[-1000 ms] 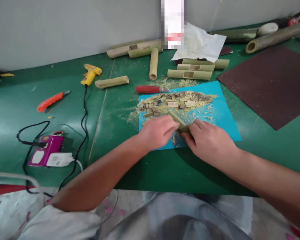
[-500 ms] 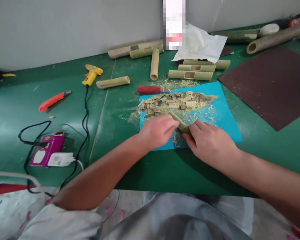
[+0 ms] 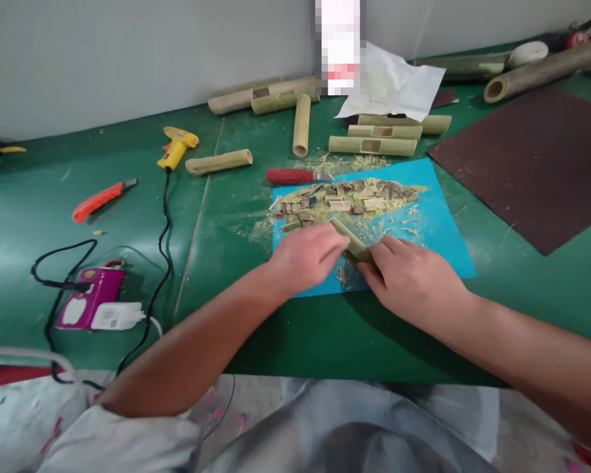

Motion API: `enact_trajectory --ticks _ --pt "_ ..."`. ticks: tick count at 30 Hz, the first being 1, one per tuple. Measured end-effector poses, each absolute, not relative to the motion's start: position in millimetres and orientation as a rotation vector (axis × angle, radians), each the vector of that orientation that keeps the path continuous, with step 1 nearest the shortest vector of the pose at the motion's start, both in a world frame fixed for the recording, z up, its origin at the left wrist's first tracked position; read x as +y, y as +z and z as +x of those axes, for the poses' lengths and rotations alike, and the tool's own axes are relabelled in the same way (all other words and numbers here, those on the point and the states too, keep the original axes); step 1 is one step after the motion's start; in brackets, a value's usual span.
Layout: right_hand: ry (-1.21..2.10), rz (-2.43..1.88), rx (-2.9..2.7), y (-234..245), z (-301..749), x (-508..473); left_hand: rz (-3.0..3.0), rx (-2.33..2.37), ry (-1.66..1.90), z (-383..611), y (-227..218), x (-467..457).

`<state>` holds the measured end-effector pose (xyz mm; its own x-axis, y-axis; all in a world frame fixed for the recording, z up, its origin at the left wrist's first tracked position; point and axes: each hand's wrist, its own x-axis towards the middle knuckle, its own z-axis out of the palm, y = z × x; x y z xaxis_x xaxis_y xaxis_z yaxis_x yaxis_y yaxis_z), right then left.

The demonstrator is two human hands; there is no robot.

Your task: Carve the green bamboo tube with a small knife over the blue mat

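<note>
My left hand [image 3: 306, 258] and my right hand [image 3: 411, 279] meet over the near part of a blue mat [image 3: 438, 220]. Both are closed on a short green bamboo piece [image 3: 349, 238] that slants between them, its far end pointing up-left. Whether either hand also holds a tool is hidden by the fingers. Just beyond the hands, a heap of bamboo chips and shavings [image 3: 347, 197] lies on the mat. Fine curls of shaving lie under the hands.
A red-handled knife [image 3: 295, 175] lies behind the mat. Several cut bamboo tubes [image 3: 372, 145] lie farther back near white paper [image 3: 391, 82]. A yellow glue gun [image 3: 177, 146], orange cutter [image 3: 101, 199] and purple power strip [image 3: 89, 303] sit left. A dark brown sheet [image 3: 526, 161] lies right.
The hands have hardly moved on the bamboo piece; my left hand shifted slightly. The view itself drifted a little.
</note>
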<state>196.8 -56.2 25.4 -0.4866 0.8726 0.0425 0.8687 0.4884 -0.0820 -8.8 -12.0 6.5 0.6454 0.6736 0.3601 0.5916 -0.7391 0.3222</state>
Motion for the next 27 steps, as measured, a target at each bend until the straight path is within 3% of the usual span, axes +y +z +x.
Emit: enact_trajectory --ticks 27 --pt "0.099 -1.549 -2.639 23.9 197.6 -56.9 2.682 1.032 0.677 -7.3 5.6 -12.4"
